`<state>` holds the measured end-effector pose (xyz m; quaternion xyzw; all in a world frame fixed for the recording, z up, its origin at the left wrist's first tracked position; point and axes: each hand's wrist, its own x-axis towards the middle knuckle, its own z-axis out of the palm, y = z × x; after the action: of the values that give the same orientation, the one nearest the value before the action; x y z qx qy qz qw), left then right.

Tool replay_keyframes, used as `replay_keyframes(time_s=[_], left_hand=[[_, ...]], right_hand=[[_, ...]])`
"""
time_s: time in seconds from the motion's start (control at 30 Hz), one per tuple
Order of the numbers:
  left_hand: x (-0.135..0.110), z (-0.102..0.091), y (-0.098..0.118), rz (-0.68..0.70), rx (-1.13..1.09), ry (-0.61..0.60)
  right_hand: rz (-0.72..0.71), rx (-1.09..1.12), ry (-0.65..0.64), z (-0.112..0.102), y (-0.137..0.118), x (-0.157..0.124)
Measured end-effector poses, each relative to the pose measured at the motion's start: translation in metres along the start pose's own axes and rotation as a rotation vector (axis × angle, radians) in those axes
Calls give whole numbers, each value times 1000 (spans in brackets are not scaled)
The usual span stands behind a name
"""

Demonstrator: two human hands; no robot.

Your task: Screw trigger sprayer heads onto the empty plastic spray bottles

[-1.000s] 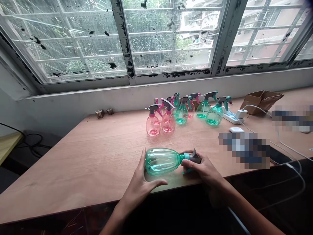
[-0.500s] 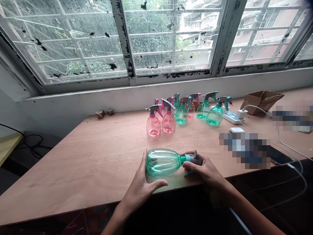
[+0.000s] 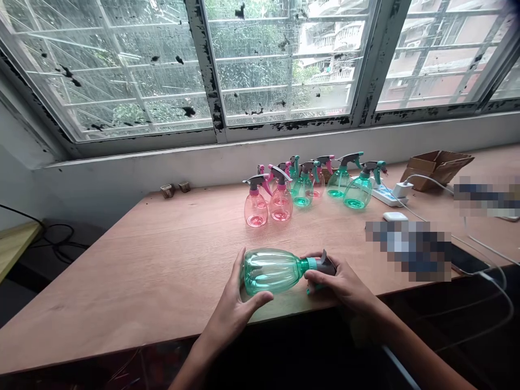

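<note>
A clear green spray bottle (image 3: pixel 276 270) lies on its side in the air above the desk's front edge, base to the left. My right hand (image 3: pixel 345 283) is closed around its grey trigger head, with the thumb at the turquoise collar. At the base, my left hand (image 3: pixel 233 309) cups the bottle, its thumb against the lower side and its fingers partly hidden behind. Beyond my hands stand a pink spray bottle (image 3: pixel 255 210) and a second pink spray bottle (image 3: pixel 281 203), both upright. Farther right is a standing green spray bottle (image 3: pixel 357 194).
More pink and green bottles stand behind the front ones. On the right are a white power strip (image 3: pixel 388 194), an open cardboard box (image 3: pixel 436 168), a white case (image 3: pixel 395 216), a phone (image 3: pixel 469 260) and trailing cables. Two small blocks (image 3: pixel 167 190) sit near the wall.
My left thumb has moved up to the bottle's side, and the hand has closed on its base. My right hand keeps its hold on the trigger head.
</note>
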<state>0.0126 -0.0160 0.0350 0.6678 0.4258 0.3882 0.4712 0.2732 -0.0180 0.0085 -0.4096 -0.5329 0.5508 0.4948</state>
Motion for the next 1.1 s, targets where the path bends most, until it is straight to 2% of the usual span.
replay_keyframes(time_s=[0.2, 0.33, 0.47, 0.7, 0.8, 0.93, 1.1], left_hand=[[1, 0, -1, 51, 88, 11], [-1, 1, -1, 60, 48, 2], [0, 0, -1, 11, -6, 7], [1, 1, -4, 72, 56, -2], [-1, 1, -4, 51, 4, -35], [-1, -1, -3, 6, -2, -11], [0, -1, -4, 49, 23, -30]], right_hand=[[-7, 27, 4, 1, 0, 1], [-2, 5, 2, 1, -1, 1], [3, 4, -2, 1, -2, 0], [-1, 37, 6, 1, 0, 0], [9, 22, 8, 1, 0, -1], [7, 2, 11, 1, -2, -1], [0, 61, 34, 1, -1, 1]])
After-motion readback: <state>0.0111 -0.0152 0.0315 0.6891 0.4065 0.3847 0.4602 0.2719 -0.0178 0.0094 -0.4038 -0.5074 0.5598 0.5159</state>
